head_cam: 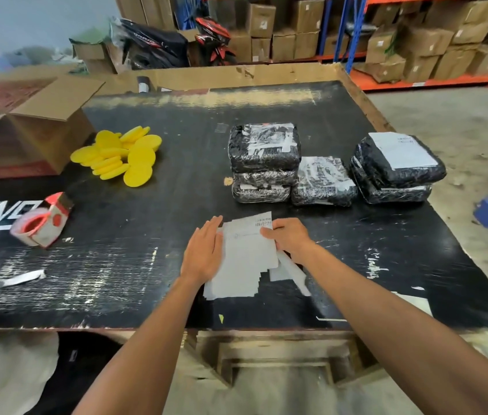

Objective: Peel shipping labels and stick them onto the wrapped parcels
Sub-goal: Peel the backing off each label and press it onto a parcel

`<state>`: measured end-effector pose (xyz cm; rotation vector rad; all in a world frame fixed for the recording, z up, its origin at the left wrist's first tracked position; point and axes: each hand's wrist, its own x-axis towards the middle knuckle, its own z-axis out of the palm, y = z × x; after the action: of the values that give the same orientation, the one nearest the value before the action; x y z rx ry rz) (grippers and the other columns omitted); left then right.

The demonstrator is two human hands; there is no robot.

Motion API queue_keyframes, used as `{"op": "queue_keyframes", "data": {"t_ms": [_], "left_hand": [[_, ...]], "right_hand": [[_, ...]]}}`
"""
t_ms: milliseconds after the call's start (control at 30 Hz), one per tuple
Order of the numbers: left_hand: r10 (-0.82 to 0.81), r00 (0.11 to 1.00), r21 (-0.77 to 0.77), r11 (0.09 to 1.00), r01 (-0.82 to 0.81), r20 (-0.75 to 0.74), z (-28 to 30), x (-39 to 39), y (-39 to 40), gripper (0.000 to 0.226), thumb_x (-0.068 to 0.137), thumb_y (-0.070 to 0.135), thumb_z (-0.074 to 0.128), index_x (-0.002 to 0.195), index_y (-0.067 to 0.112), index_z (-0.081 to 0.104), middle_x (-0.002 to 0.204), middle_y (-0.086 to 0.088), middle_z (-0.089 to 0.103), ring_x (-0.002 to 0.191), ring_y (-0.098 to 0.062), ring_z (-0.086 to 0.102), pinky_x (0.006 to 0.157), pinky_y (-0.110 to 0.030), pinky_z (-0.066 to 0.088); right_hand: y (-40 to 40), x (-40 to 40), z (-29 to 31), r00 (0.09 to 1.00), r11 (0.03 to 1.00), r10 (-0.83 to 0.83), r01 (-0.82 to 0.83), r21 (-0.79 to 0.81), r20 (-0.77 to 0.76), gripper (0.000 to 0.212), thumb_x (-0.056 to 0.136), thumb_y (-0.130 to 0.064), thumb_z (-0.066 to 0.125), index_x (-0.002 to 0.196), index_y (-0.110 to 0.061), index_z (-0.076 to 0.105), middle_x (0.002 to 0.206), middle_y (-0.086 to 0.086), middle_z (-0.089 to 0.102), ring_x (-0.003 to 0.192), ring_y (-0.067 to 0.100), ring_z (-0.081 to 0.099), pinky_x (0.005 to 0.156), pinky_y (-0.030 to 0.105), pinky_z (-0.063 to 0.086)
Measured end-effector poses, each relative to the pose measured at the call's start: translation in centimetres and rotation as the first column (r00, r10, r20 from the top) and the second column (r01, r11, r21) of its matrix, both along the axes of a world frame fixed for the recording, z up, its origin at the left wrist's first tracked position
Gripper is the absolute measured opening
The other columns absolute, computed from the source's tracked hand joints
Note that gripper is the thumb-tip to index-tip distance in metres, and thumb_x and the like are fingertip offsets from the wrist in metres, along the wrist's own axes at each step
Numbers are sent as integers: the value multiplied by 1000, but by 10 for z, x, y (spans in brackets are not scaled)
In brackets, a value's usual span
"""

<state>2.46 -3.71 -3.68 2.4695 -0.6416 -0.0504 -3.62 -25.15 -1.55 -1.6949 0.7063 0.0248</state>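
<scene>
Label stack (245,259): thin, limp, light; peel from a corner. Left hand (203,253) flat, pressing stack to bench (147,235); right hand (289,239) grip pinching top sheet's edge.

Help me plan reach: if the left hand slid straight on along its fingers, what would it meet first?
Probably bare table, then the left parcel stack; the left hand points up and slightly right, though depth is uncertain.

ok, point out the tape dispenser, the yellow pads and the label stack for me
tape dispenser (42,223): head view, on its red and white body.
yellow pads (139,169): head view, on the nearest pad's flat face.
label stack (248,256): head view, on the top sheet's blank middle.
</scene>
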Motion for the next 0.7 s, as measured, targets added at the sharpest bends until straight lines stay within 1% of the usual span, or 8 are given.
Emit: {"op": "queue_keyframes", "data": {"t_ms": [67,133,267,367,467,533,600,700], "left_hand": [[-9,1000,27,1000,8,11,-1,2,1,49,109,32,26,157,21,28,162,3,31,152,-15,23,126,-33,9],[-15,1000,38,999,14,14,-2,0,0,49,109,31,28,157,21,27,163,2,30,152,-17,22,126,-34,9],[-28,999,48,998,30,-28,4,4,-1,47,108,22,36,155,20,31,162,-1,33,151,-21,24,125,-40,7],[27,997,49,998,-30,69,19,4,-8,48,101,7,44,148,18,43,152,-2,46,144,-20,37,124,-44,4],[126,967,-111,988,-103,222,43,-6,-38,29,103,20,46,126,17,64,123,-2,66,117,-21,59,110,-41,35],[33,991,-356,931,-78,-130,70,-21,-67,39,105,42,43,111,17,73,106,-3,73,99,-17,67,91,-35,50],[-186,838,-530,837,-139,-513,91,-37,-95,50,103,51,42,112,13,74,103,-6,77,94,-18,72,86,-33,56],[-320,710,-652,715,-253,-627,95,-51,-128,36,96,33,65,123,10,68,117,-8,74,109,-26,71,96,-42,56]], "right_hand": [[-7,-1,0,999,998,-36,34,56,27,12,80,-20,84,84,-13,75,97,8,76,91,21,71,89,49,60],[-13,-5,6,1000,991,-20,18,135,20,26,84,-19,81,108,-10,74,111,8,75,99,24,72,89,46,60],[-25,-18,33,996,963,6,-31,266,93,11,99,-11,62,109,-6,64,114,11,70,103,26,69,86,39,59],[-44,-26,49,989,944,1,-50,326,150,22,103,-13,55,122,-4,60,114,10,69,99,23,67,87,38,58],[-66,-35,60,980,921,5,-82,381,200,20,101,-13,59,120,-9,62,117,8,70,101,21,68,86,34,57],[-78,-43,66,974,913,9,-101,396,227,12,97,-13,65,109,-13,65,113,8,71,96,19,68,81,31,58],[-87,-49,67,967,920,14,-112,376,254,14,94,-13,69,107,-14,65,113,10,71,93,18,69,74,30,58],[-97,-57,71,956,940,30,-126,316,292,24,90,-11,74,112,-7,64,108,12,71,91,20,69,72,30,60]]}}
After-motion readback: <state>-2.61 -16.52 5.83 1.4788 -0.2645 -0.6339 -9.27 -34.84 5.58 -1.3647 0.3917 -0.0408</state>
